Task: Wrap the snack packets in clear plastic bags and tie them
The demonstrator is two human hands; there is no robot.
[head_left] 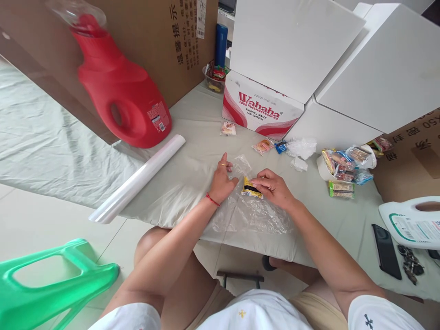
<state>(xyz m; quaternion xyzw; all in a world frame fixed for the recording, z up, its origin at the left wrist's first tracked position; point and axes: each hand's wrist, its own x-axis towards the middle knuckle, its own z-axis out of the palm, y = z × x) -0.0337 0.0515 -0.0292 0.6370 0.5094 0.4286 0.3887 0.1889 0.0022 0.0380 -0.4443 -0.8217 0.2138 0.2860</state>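
A small yellow packet with a dark band point(251, 187) lies over a crumpled clear plastic sheet point(250, 215) near the table's front edge. My right hand point(273, 187) pinches the packet's right side between thumb and fingers. Just left of the packet is my left hand point(222, 178), its fingers apart and its thumb pointing toward the packet without holding it. A red string circles the left wrist. Beyond the hands lie a pink and white packet point(228, 129), an orange-pink packet point(263, 146) and a small blue packet point(281, 147).
At left are a red jug point(130, 91) and a roll of film point(137, 179). Behind stand a Wahaha carton point(261, 107) and white boxes. A snack-filled white container point(323, 167), a phone point(386, 251), keys point(410, 264) and a white jug point(412, 222) sit at right.
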